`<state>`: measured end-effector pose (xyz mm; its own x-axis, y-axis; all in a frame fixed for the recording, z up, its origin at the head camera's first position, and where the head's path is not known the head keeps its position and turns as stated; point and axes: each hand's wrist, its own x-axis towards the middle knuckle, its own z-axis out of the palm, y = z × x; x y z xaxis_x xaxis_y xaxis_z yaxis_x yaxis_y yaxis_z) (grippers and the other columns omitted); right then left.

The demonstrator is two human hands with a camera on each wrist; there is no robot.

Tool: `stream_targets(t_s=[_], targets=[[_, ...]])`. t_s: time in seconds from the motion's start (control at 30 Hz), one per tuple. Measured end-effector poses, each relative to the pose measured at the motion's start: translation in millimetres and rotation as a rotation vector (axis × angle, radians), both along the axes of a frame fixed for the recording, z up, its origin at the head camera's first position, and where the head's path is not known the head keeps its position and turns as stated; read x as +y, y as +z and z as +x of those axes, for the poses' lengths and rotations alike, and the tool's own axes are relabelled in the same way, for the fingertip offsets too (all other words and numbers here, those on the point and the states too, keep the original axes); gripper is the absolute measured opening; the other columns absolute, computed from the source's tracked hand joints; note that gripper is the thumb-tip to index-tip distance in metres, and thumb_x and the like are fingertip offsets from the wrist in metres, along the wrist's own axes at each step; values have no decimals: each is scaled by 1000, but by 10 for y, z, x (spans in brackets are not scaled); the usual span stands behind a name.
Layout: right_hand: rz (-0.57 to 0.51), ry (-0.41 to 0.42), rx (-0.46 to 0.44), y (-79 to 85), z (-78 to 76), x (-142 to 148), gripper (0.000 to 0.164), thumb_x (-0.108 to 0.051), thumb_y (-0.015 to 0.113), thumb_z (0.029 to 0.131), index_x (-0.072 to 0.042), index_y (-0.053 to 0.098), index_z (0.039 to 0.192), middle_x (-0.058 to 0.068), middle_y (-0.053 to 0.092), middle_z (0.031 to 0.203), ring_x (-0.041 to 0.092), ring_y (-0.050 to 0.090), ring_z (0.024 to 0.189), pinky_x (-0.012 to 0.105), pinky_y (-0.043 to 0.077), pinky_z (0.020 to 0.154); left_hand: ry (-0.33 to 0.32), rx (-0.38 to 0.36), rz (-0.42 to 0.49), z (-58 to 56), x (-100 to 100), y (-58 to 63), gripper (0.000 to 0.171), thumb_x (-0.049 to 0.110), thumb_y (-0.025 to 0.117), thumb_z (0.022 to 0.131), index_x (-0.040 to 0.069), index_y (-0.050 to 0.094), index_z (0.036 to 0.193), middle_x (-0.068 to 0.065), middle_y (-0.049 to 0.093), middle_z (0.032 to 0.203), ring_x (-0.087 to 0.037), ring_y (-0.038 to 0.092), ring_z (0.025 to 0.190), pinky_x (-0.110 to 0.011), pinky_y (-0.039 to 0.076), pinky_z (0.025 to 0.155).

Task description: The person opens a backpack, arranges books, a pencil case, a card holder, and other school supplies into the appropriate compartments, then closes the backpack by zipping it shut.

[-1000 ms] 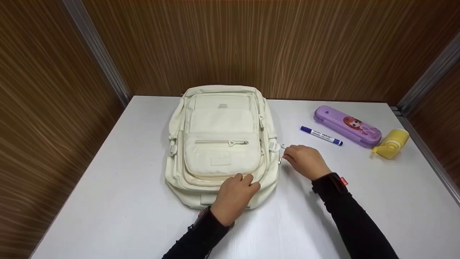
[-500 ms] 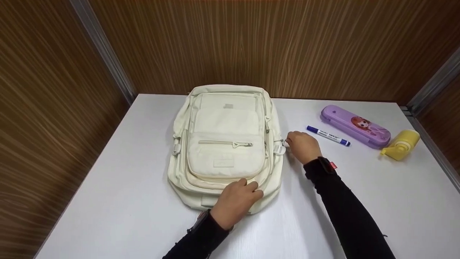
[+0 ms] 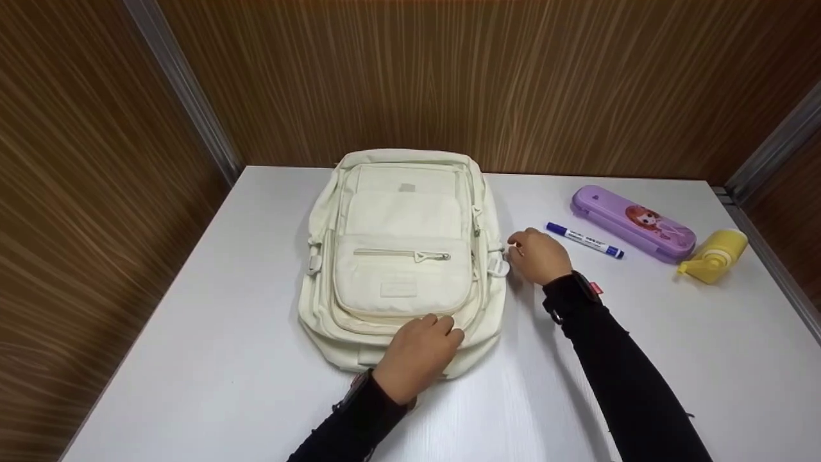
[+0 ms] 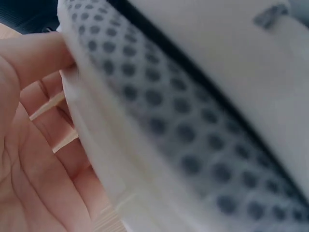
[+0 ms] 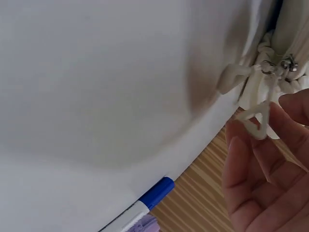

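A cream backpack (image 3: pixel 404 269) lies on the white table in the head view, its zipped front pocket facing up. My left hand (image 3: pixel 420 356) grips its near edge. In the left wrist view the fingers (image 4: pixel 43 55) of that hand lie at the bag's rim beside dotted mesh fabric (image 4: pixel 159 101). My right hand (image 3: pixel 540 256) is at the bag's right side, by the white side buckle (image 3: pixel 498 265). The right wrist view shows a triangular zipper pull (image 5: pixel 258 123) touching its loosely bent fingers, with the thumb apart from it. Another zipper pull (image 5: pixel 233 77) hangs close by.
A blue-capped marker (image 3: pixel 585 240) lies right of my right hand. Behind it is a purple pencil case (image 3: pixel 632 221) with a cartoon figure. A yellow bottle (image 3: pixel 715 256) lies near the table's right edge. Wood-grain panels (image 3: pixel 449 83) rise behind and beside the table (image 3: pixel 224 308).
My right hand has moved away from me along the bag's right side, and its fingers have loosened from the zipper pull. The left hand stays at the near edge.
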<state>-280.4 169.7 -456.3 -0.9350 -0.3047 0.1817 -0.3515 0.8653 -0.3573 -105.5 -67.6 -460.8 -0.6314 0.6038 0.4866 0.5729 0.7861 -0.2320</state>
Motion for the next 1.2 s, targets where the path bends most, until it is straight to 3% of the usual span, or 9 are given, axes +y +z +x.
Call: stream_targets(t_s=[0.13,0.3,0.4,0.6,0.73,0.83,0.97,1.07,1.2], targets=[[-4,-17,-28,87,-4,-124,30,-21,57,95,3,70,108,23,70,99,40,66,91,53,52,77,11,-23,9,12,6,24,15,10,73,73,20,66,82,6,59,80,-13,54,67,-23,41,53],[75,-87,-74,101,-7,-290,27,-23,60,92,0,63,77,16,65,75,31,61,69,50,50,64,-29,-29,23,-2,22,-9,20,6,73,69,21,68,81,7,59,78,-12,54,66,-23,40,53],[119,-114,-55,84,1,-371,29,-20,60,91,-2,60,69,17,64,70,32,61,65,50,51,59,-45,-24,34,-14,21,-37,20,6,73,68,22,67,78,7,59,76,-12,53,65,-23,40,52],[218,-110,22,57,17,-441,28,-20,63,90,5,69,78,23,69,77,41,67,71,54,54,58,-51,-68,22,-29,11,-31,23,5,75,66,22,68,80,8,60,78,-12,54,65,-23,41,53],[137,-97,-36,59,-19,-389,28,-20,58,91,5,68,83,23,69,82,39,66,73,53,53,64,-50,-114,8,-28,10,-8,25,9,77,65,23,70,84,8,61,80,-12,54,67,-23,41,54],[24,-85,-105,66,-64,-335,34,-21,52,94,8,66,105,27,69,98,40,66,87,54,52,79,-53,-120,13,-25,7,-7,25,10,77,65,23,70,84,8,60,80,-12,54,68,-22,42,54],[-60,-68,-165,52,-117,-318,48,-22,49,100,9,47,137,31,63,119,44,62,109,53,47,97,-67,-96,26,-23,7,-23,21,6,74,69,23,69,81,8,59,79,-13,54,67,-22,43,55],[-56,-89,-176,52,-124,-359,43,-19,49,100,8,49,133,30,66,114,43,64,106,53,49,93,-77,-95,31,-25,10,-31,20,5,72,70,22,68,80,8,59,79,-13,55,68,-22,44,56],[-10,-148,-138,83,-98,-426,22,-16,50,96,3,58,105,26,69,96,42,67,89,54,52,74,-78,-154,29,-22,-12,-7,20,5,71,71,22,69,82,7,60,80,-12,55,69,-22,44,58]])
